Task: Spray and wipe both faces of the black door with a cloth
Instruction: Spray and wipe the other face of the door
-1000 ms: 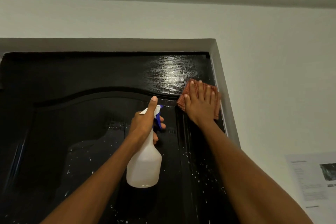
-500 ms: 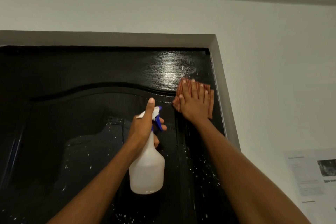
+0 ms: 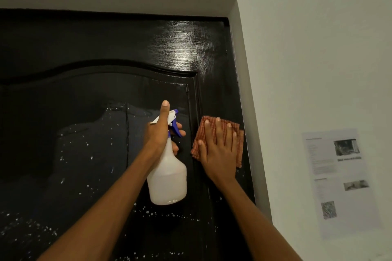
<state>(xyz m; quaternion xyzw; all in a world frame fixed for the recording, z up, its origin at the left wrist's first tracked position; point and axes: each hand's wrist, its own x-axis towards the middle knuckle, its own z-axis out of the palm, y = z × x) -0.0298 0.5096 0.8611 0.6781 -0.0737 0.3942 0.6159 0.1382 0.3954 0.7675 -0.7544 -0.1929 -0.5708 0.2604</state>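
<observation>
The glossy black door (image 3: pixel 84 48) fills the left and middle of the view, with an arched raised panel and white spray droplets across its lower part. My left hand (image 3: pixel 161 131) grips the neck of a white spray bottle (image 3: pixel 167 178) with a blue trigger, held just in front of the door. My right hand (image 3: pixel 218 150) lies flat with straight fingers on a reddish-brown checked cloth (image 3: pixel 238 133), pressing it against the door's right stile near the frame. A wet sheen shows on the door above the cloth.
A grey door frame (image 3: pixel 250 91) borders the door at the top and right. The white wall (image 3: pixel 318 48) lies to the right, with a printed paper sheet (image 3: pixel 343 182) stuck to it.
My right hand has slid the cloth down the door's right stile from near the top corner. The view has shifted down, and the left hand with the bottle stays near the middle.
</observation>
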